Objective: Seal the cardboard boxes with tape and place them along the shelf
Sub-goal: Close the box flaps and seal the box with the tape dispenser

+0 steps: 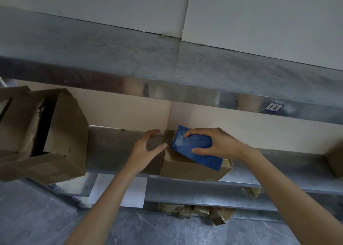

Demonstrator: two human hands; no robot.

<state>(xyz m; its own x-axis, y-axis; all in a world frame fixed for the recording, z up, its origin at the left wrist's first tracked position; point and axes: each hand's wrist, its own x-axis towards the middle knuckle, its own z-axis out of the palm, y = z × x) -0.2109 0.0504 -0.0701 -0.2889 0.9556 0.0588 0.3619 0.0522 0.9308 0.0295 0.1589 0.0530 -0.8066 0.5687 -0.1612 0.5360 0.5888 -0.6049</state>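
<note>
The right hand (220, 144) grasps a blue packet (193, 148), thumb on its near face and fingers curled over its far edge. It holds the packet tilted over the open top of a small cardboard box (185, 168) directly beneath it. The packet's lower corner juts past the box's near right rim. The box sits at the front lip of the metal shelf (115, 148), its near bottom edge just at that lip. One flap (169, 136) stands up beyond the left hand's thumb. The left hand (146, 148) is released, fingers spread and lightly curved, just left of the box; whether the thumb touches the box's corner cannot be told. Left of that hand runs a bare stretch of shelf, ending at a large open box (61, 133) that overhangs the front lip. Well to the right of the right hand, another box (336, 161) shows at the frame edge. Above both hands an upper shelf beam (185, 90) closes off the headroom.
</note>
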